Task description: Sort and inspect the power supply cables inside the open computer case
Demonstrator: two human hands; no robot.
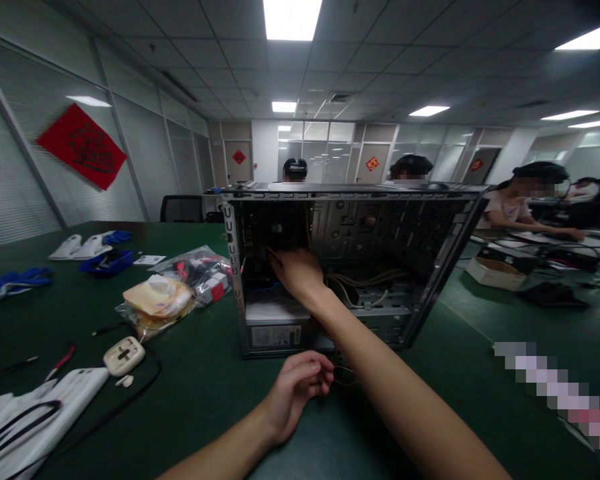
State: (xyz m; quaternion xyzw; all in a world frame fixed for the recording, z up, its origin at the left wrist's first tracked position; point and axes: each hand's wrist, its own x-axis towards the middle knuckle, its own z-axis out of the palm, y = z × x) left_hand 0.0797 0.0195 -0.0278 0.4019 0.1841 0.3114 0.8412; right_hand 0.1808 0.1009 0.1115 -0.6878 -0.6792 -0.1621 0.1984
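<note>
An open computer case [353, 190] stands on the table with its side panel off and its inside facing me. My right hand [297, 270] reaches into its left part, above the power supply [275, 335] and near a dark fan [277, 228]. Most of its fingers are hidden in shadow, so whether they grip anything does not show. In front of the case, my left hand [300, 390] rests low with curled fingers. A thin cable loop [346, 375] lies by its fingertips; what they hold, if anything, is hidden. Grey cables [365, 283] run across the case's inside.
Left of the case lie a bag of parts [207, 273], a wrapped food packet [155, 300], a cream earbud case [124, 355] and a white device [70, 413] with cables. Blue gloves [20, 280] are farther left. A cardboard box [495, 270] stands right. Other people sit beyond.
</note>
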